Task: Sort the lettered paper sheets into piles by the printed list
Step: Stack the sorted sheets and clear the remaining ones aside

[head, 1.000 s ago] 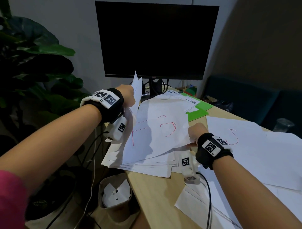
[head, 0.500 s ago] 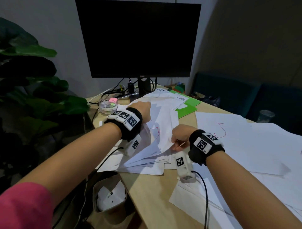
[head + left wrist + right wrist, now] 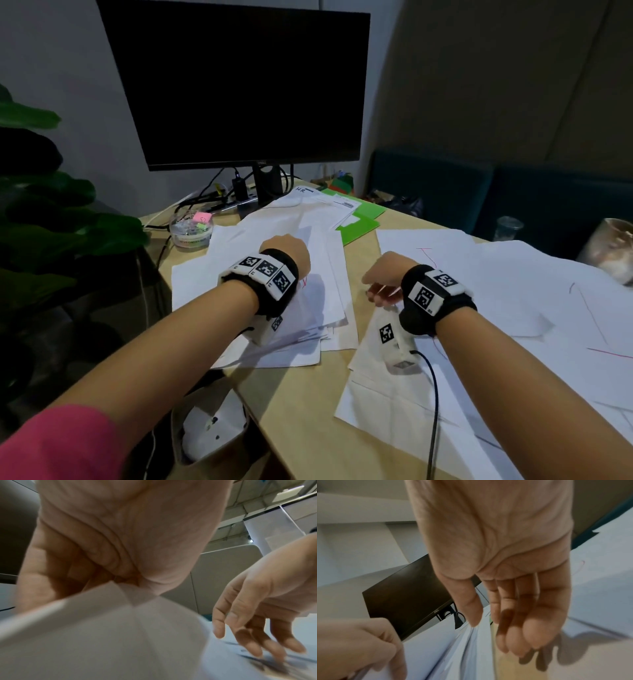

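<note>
Dim room, grey wall [image 3: 68, 51] behind. Light wooden worktop [image 3: 308, 394], black monitor [image 3: 239, 85] switched off, dark teal sofa [image 3: 479, 192] right, leafy green plant [image 3: 51, 212] left.

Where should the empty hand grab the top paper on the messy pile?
Probably the top sheet at its right edge, coming in from the right. The left hand already pinches its left part, while the right hand hovers open beside that free edge, which overhangs bare desk.

Light: dim room, brightest on the white paper sheets [image 3: 513, 291].
Shadows: soft finger shadows on the pale wooden desk [image 3: 539, 660].
Blur: right hand's fingertips [image 3: 274, 650] smeared; wrist views soft.
Distortion: black monitor [image 3: 239, 85] edges lean.
</note>
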Demonstrator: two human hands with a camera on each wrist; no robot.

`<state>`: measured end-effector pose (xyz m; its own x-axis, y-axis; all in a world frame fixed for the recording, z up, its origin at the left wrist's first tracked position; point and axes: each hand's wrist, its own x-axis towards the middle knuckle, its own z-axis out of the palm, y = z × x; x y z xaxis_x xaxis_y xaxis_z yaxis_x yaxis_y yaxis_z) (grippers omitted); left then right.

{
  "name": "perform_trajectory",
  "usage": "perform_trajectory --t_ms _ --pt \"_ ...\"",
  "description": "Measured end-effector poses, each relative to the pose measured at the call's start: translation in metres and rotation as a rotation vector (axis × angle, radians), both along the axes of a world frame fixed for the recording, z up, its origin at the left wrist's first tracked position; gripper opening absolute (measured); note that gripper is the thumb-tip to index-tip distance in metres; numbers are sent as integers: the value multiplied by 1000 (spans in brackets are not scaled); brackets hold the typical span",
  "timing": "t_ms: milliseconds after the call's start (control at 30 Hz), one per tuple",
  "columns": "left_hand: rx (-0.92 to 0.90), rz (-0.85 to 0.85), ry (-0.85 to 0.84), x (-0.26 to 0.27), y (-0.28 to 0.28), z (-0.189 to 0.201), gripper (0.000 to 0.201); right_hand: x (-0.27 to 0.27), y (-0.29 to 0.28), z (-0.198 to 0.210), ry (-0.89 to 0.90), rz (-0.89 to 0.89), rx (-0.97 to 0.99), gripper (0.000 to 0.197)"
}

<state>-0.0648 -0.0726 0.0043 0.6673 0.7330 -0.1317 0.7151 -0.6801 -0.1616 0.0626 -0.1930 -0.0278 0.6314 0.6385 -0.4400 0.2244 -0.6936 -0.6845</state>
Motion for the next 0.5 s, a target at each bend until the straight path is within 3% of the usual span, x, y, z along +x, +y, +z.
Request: perform_trajectory --t_ms 133,300,500 --pt "7 10 -41 -6 3 8 14 -16 8 -2 89 98 39 14" --pt "39 3 -21 -29 12 33 15 -33 26 -5 97 80 57 13" --pt "-30 66 80 -62 31 61 16 -36 46 -11 -15 133 15 9"
